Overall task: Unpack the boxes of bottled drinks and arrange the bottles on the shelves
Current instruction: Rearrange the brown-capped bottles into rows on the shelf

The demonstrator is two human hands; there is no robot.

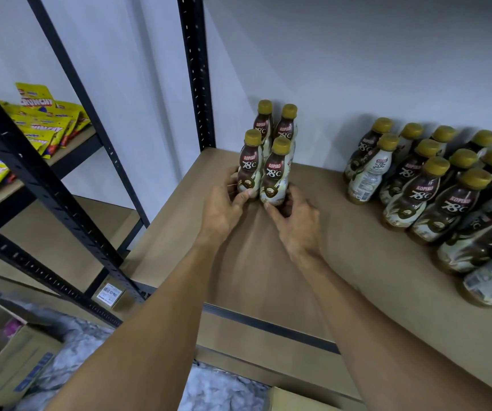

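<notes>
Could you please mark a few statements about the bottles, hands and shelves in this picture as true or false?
1. Four Kopiko bottles stand clustered by the black upright. True.
2. The left hand holds the front-left bottle, and the right hand holds the front-right bottle. True.
3. The bottle caps are red. False: the caps are gold.
4. The larger group of bottles stands left of the hands. False: the larger group stands to their right.
5. The yellow bags share the bottles' shelf. False: the Crunchy bags lie on the neighbouring shelf to the left.
</notes>
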